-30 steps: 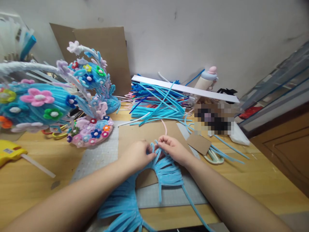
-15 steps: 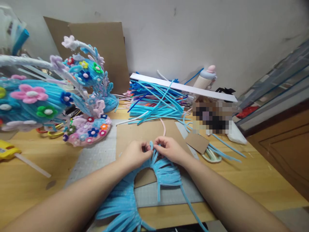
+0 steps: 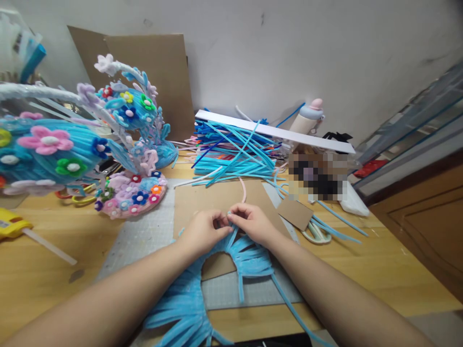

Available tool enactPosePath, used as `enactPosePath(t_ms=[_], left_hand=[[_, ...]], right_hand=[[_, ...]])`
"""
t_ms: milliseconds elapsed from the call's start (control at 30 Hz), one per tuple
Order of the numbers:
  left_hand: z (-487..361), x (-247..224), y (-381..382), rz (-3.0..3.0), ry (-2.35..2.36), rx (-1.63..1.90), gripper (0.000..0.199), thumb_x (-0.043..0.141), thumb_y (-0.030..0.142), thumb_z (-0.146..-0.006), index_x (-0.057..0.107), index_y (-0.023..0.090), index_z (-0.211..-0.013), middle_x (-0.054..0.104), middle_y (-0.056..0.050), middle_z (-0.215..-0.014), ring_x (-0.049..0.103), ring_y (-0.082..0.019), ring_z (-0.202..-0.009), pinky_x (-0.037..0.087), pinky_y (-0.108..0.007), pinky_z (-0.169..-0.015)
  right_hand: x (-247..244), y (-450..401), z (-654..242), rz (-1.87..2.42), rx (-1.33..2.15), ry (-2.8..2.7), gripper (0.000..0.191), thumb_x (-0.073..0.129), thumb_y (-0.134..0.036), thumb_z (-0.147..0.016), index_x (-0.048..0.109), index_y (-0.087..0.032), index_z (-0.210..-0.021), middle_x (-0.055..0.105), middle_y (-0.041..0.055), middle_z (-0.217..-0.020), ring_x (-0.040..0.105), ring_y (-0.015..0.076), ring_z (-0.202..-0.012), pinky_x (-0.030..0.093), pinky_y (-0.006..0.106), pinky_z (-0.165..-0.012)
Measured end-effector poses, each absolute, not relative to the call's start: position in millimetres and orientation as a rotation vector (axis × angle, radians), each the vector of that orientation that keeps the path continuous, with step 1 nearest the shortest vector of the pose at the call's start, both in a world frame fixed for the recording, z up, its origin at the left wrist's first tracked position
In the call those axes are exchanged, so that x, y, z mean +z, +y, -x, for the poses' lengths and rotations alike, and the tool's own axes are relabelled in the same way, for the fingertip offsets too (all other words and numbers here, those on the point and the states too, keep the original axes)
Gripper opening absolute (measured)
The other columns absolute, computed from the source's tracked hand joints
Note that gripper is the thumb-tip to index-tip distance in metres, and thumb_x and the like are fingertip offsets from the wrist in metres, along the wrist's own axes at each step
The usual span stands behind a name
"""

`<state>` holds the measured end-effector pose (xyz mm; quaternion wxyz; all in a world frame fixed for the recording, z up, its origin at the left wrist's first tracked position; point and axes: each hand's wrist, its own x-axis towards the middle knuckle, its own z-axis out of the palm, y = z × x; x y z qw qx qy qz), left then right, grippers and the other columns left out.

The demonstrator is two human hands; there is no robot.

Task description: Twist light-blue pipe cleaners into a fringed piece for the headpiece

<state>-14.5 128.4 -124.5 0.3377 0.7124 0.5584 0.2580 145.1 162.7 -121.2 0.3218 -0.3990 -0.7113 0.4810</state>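
A curved light-blue piece made of pipe cleaners [image 3: 184, 299] forms an arch with strands fanning outward, at the lower middle of the view. At the top of the arch, my left hand [image 3: 208, 231] is closed in a pinch on a pipe-cleaner strand. Beside it, fingertips nearly touching, my right hand [image 3: 251, 224] pinches the same strand, whose tip is mostly hidden by the fingers. One long blue strand [image 3: 292, 308] trails from the piece's right end towards the front edge. Below both hands lie a cardboard sheet [image 3: 188, 200] and a grey cutting mat [image 3: 152, 236].
Pipe cleaners [image 3: 231, 166] are heaped at the back under a white strip [image 3: 275, 131]. Flower-covered blue ornaments [image 3: 54, 149] stand left, near a yellow glue gun [image 3: 12, 225]. Scissors [image 3: 316, 233] lie partly under a small cardboard piece [image 3: 295, 214]. A bottle [image 3: 307, 118] leans by the wall.
The strand loop that stood up between my hands is now pulled down into my fingers. My hands are closer together, and the arch's right end has shifted slightly right.
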Motion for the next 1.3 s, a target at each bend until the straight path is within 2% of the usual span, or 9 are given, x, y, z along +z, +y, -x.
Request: enactPosePath(t_ms=[133,333,600,767,900,1133,1300], left_hand=[[14,-118,126,-2.013,1.436,0.636,0.017,0.057,0.036,-0.072,0.060,0.020,-0.078,0.062,0.001,-0.073,0.054,-0.014,-0.068,0.036,-0.025,-0.062],[15,-110,122,-2.322,1.327,0.525,0.016,0.054,0.032,-0.078,0.063,0.025,-0.089,0.065,0.000,-0.089,0.055,-0.019,-0.088,0.032,-0.032,-0.076],[19,-108,122,-2.370,1.420,0.455,0.018,0.048,0.030,-0.081,0.063,0.026,-0.090,0.063,-0.001,-0.084,0.055,-0.019,-0.086,0.031,-0.033,-0.073],[20,-105,121,-2.350,1.504,0.475,0.027,0.052,0.028,-0.078,0.056,0.026,-0.104,0.063,-0.002,-0.086,0.055,-0.020,-0.086,0.034,-0.034,-0.075],[18,-103,118,-2.448,1.416,0.446,0.030,0.049,0.024,-0.080,0.054,0.025,-0.109,0.062,-0.003,-0.094,0.054,-0.021,-0.091,0.033,-0.036,-0.081],[15,-98,114,-2.494,1.282,0.379,0.038,0.047,0.022,-0.080,0.048,0.025,-0.118,0.062,-0.005,-0.098,0.053,-0.022,-0.094,0.033,-0.037,-0.081],[24,-99,123,-2.356,1.395,0.520,0.027,0.045,0.023,-0.081,0.056,0.024,-0.106,0.060,-0.004,-0.101,0.053,-0.020,-0.094,0.035,-0.033,-0.081]], right_hand=[[-119,167,-147,1.010,1.069,-1.873,0.009,0.057,-0.023,-0.071,0.059,-0.015,-0.066,0.052,0.0023,-0.074,0.050,0.0133,-0.071,0.038,0.025,-0.062],[-108,172,-143,1.108,1.166,-1.850,0.011,0.060,-0.025,-0.070,0.060,-0.015,-0.066,0.053,-0.0003,-0.063,0.047,0.0112,-0.059,0.037,0.025,-0.058],[-80,183,-121,1.128,1.273,-1.583,0.015,0.062,-0.028,-0.068,0.056,-0.014,-0.066,0.049,-0.0038,-0.055,0.041,0.0075,-0.050,0.033,0.022,-0.050],[-91,179,-125,1.120,1.456,-1.454,0.019,0.061,-0.032,-0.069,0.056,-0.015,-0.074,0.047,-0.0051,-0.054,0.040,0.0065,-0.047,0.031,0.020,-0.045],[-100,176,-130,1.090,1.478,-1.439,0.019,0.061,-0.031,-0.069,0.057,-0.015,-0.078,0.051,-0.0036,-0.059,0.044,0.0073,-0.051,0.035,0.021,-0.049],[-101,172,-130,0.870,1.434,-1.406,0.016,0.058,-0.032,-0.073,0.057,-0.017,-0.079,0.050,-0.0032,-0.058,0.048,0.0094,-0.055,0.039,0.024,-0.056],[-105,173,-132,0.922,1.345,-1.413,0.017,0.059,-0.034,-0.073,0.057,-0.018,-0.079,0.057,0.0008,-0.073,0.053,0.0118,-0.067,0.043,0.026,-0.065]])
